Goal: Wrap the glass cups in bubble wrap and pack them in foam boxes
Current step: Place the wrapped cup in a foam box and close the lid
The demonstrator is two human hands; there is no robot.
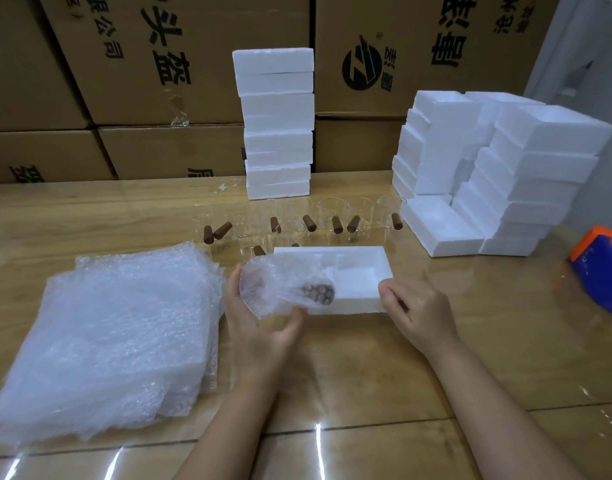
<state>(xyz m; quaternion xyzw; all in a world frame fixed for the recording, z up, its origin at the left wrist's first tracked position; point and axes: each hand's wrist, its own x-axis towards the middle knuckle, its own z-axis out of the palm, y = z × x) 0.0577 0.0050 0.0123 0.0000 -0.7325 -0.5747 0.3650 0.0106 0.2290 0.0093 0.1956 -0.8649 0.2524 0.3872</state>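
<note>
I see left hand (259, 327) gripping wrapped cup (284, 289) over foam box (349, 305) left end — right hand (419, 313) fingers curled, gripping foam box right near corner.

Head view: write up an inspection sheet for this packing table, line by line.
Surface: glossy wooden table, glare streaks near the front edge.
Job's things: wrapped cup at the left end of the open foam box; unwrapped glass cups with brown handles behind it; bubble wrap stack at left; foam box tower at the back; foam box pile at right.
Clutter: orange and blue object at the right edge.
Hands: left hand grips the wrapped cup; right hand at the box's near right corner, grip unclear.
Cables: nothing seen.
Surroundings: printed cardboard cartons stacked behind the table.
</note>
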